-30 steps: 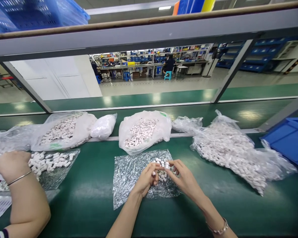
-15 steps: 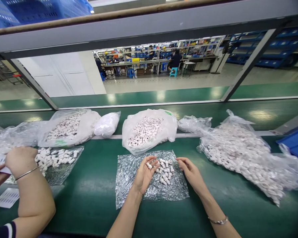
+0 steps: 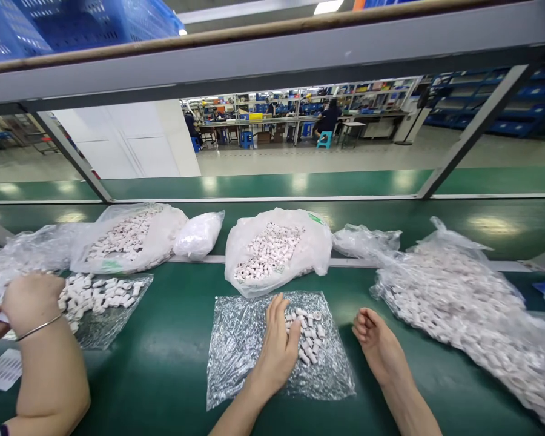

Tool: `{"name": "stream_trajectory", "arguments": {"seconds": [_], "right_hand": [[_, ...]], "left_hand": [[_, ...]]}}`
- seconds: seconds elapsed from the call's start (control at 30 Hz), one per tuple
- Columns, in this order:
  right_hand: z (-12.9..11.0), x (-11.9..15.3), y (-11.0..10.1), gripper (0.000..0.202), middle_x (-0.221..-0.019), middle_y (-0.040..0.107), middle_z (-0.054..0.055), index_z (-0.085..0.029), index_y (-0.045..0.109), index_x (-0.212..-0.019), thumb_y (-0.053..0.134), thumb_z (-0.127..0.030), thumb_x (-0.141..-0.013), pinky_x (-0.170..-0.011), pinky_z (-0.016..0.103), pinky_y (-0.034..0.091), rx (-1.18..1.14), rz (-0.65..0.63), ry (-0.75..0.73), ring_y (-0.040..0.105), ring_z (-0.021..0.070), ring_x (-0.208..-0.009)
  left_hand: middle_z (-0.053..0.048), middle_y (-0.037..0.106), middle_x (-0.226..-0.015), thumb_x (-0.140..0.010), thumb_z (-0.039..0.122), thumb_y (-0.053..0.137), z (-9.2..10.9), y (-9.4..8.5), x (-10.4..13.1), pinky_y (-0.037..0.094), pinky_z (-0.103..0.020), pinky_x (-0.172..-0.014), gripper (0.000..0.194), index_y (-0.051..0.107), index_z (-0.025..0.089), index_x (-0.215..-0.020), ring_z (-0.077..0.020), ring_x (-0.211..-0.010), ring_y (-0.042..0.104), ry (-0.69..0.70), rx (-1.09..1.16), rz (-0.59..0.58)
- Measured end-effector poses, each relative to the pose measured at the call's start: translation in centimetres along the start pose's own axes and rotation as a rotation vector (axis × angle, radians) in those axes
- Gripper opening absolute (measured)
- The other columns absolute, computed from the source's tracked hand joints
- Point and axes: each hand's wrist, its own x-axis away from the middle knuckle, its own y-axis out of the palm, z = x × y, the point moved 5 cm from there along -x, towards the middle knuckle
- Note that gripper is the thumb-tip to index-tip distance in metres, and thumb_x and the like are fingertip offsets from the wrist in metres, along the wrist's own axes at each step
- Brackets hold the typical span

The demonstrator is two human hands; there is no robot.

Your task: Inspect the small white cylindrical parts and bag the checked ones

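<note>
on the green conveyor belt [image 3: 163,363], the left hand [image 3: 277,348] lies flat, fingers together, on a crinkled plastic sheet [image 3: 240,339] beside small white tubular parts [image 3: 309,339]. the right hand [image 3: 379,345] rests just right, fingers curled together, empty. bags of parts [image 3: 277,248] line the belt; workbenches [image 3: 272,121] stand beyond.

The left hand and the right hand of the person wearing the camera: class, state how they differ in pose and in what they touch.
The left hand lies flat, fingers spread, on the crinkled plastic sheet against the small white cylinders. The right hand has its fingertips bunched together and sits over the green belt, off the sheet, touching no cylinders. Both are bare and reach forward.
</note>
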Motion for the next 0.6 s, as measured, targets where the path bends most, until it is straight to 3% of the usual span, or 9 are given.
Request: {"name": "stream_trajectory", "arguments": {"seconds": [0.07, 0.17, 0.3, 0.37, 0.47, 0.6], "right_hand": [[-0.2, -0.2, 0.0, 0.028, -0.07, 0.044, -0.004, -0.019, 0.063, -0.082, 0.081, -0.039, -0.075, -0.042, 0.018, 0.042, -0.054, -0.008, 0.049, 0.039, 0.0077, -0.055], [-0.4, -0.6, -0.2, 0.023, -0.07, 0.04, -0.004, -0.02, 0.062, -0.081, 0.078, -0.036, -0.079, -0.04, 0.017, 0.041, -0.145, -0.005, 0.108, 0.035, 0.0073, -0.053], [-0.3, -0.6, -0.9, 0.022, -0.07, 0.037, -0.004, -0.021, 0.06, -0.081, 0.073, -0.038, -0.084, -0.04, 0.021, 0.043, -0.174, 0.021, 0.158, 0.033, 0.0087, -0.052], [0.1, -0.6, -1.2, 0.022, -0.07, 0.036, -0.004, -0.022, 0.06, -0.081, 0.072, -0.039, -0.085, -0.04, 0.021, 0.044, -0.194, 0.018, 0.19, 0.032, 0.0086, -0.052], [0.5, -0.6, -1.2, 0.021, -0.07, 0.034, -0.004, -0.022, 0.059, -0.082, 0.07, -0.039, -0.087, -0.04, 0.021, 0.043, -0.221, -0.017, 0.22, 0.03, 0.0084, -0.051], [1.1, -0.6, -0.8, 0.02, -0.07, 0.032, -0.004, -0.023, 0.057, -0.081, 0.071, -0.036, -0.086, -0.041, 0.021, 0.043, -0.258, -0.042, 0.28, 0.029, 0.0082, -0.05]], "left_hand": [[-0.006, 0.02, -0.164, -0.102, 0.043, 0.034, 2.5, -0.9, -2.7, 0.015, -0.043, -0.123, 0.053, 0.032, 0.026, -0.153, -0.0246, -0.152, 0.013, 0.154, -0.171, -0.006], [-0.014, 0.029, -0.161, -0.103, 0.037, 0.026, 4.8, -2.8, -10.3, 0.021, -0.04, -0.122, 0.052, 0.034, 0.015, -0.15, -0.0236, -0.15, 0.023, 0.307, -0.586, 0.049], [-0.026, 0.029, -0.158, -0.099, 0.04, 0.038, 2.8, -4.0, -22.2, 0.019, -0.051, -0.12, 0.062, 0.033, 0.003, -0.149, -0.0356, -0.149, 0.02, 0.203, -0.775, 0.033], [-0.028, 0.03, -0.157, -0.095, 0.05, 0.045, 0.9, -3.6, -26.1, 0.022, -0.058, -0.116, 0.071, 0.034, 0.004, -0.148, -0.043, -0.147, 0.022, 0.143, -0.856, 0.012], [-0.025, 0.038, -0.153, -0.09, 0.06, 0.051, -1.2, -2.1, -28.4, 0.023, -0.065, -0.111, 0.076, 0.039, 0.012, -0.148, -0.0478, -0.143, 0.027, 0.113, -0.963, -0.03], [-0.016, 0.043, -0.152, -0.094, 0.055, 0.049, -2.0, -0.6, -27.7, 0.028, -0.061, -0.109, 0.063, 0.04, 0.023, -0.147, -0.0402, -0.138, 0.035, 0.172, -1.07, -0.049]]}}
